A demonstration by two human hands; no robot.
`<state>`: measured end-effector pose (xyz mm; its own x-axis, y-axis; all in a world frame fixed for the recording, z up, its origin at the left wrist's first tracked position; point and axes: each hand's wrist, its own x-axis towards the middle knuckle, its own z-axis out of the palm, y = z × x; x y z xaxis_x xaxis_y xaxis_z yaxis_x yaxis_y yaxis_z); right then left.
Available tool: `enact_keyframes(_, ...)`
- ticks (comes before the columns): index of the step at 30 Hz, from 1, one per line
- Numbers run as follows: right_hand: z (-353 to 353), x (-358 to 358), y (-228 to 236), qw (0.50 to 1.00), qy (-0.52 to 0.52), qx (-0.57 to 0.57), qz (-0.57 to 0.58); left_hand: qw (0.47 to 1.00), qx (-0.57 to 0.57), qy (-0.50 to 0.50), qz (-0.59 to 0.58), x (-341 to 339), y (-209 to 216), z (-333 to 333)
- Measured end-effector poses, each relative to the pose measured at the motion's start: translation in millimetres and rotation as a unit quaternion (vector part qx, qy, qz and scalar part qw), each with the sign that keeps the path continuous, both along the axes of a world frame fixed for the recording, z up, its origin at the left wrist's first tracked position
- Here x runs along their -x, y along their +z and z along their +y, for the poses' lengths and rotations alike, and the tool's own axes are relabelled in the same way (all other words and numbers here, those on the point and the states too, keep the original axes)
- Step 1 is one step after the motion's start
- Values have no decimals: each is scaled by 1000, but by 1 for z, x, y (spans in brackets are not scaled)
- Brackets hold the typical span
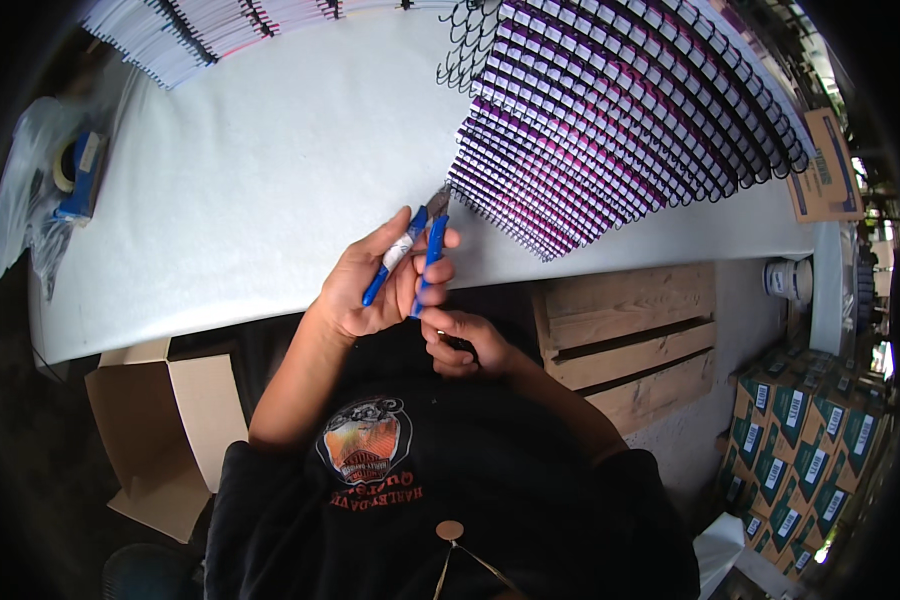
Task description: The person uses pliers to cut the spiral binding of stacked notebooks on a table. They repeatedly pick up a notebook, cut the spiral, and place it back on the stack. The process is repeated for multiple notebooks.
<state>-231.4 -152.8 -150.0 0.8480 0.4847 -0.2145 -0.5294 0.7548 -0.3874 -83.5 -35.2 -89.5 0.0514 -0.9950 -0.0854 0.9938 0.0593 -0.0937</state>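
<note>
My left hand (365, 275) grips a pair of blue-handled pliers (435, 245), with white tape wound on one handle. The handles are spread apart, and the dark metal jaws point away from me, at the near left corner of a fanned row of spiral-bound notebooks (580, 140). Whether the jaws touch the notebooks' coil I cannot tell. Just below the pliers' handle ends is my right hand (465, 342), its fingers curled and thumb pressed in. Something dark shows between those fingers, too small to name. The notebooks have black coils and purple-and-white edges.
The white-covered table (240, 180) spans the front. More bound books (165, 40) lie at its far left. A blue tape dispenser (82, 178) rests beside clear plastic. Below are an open cardboard box (205, 410), a wooden crate (630, 325) and stacked green-brown boxes (800, 450).
</note>
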Motion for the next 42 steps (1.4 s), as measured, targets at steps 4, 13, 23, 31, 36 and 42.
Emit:
enact_keyframes(4,1,0,-2,999,-5,-20,-27,720,-349,30,-599,7,18,-1)
enact_keyframes(13,1,1,-9,999,-1,-35,4,982,-68,7,-177,6,-3,-4)
enact_keyframes(23,0,0,-5,999,6,-34,15,996,-48,28,-63,8,2,-3)
enact_keyframes(31,1,0,-10,998,17,-60,26,554,-398,-60,-729,10,26,-5)
enact_keyframes(36,0,-2,-13,997,26,-79,9,968,-82,-27,-237,-9,-6,2)
enact_keyframes(42,0,-2,-14,996,16,-91,13,995,9,-40,-90,-19,-29,1)
